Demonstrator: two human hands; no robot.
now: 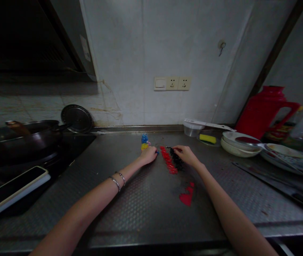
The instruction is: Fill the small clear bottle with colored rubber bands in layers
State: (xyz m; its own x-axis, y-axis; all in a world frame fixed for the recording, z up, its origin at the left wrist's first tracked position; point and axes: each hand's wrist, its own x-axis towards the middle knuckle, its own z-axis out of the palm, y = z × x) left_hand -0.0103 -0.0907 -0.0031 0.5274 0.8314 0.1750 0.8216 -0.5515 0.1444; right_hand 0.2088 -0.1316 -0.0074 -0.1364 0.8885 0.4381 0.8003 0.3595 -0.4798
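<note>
My left hand (pixel 148 155), closed, has a small blue piece (pixel 157 152) showing at its fingertips. Just behind it lie small blue pieces (pixel 144 138) and yellow pieces (pixel 144 146), with a bit of pink beside them. Small red pieces (pixel 168 160) form a slanting strip between my hands. Alongside runs a strip of small black pieces (pixel 177 161). My right hand (pixel 185 155) is at the far end of the black strip, fingers pinched together; what they hold is too small to make out. Flat red heart shapes (pixel 186 197) lie nearer to me on the metal counter (pixel 140 206).
To the left are a wok (pixel 38 133) on the stove and a phone-like slab (pixel 15 192). At right stand a plastic cup (pixel 192 129), a yellow sponge (pixel 207 139), stacked bowls (pixel 238 147), a red thermos (pixel 264 112) and a long dark knife-like blade (pixel 268 183).
</note>
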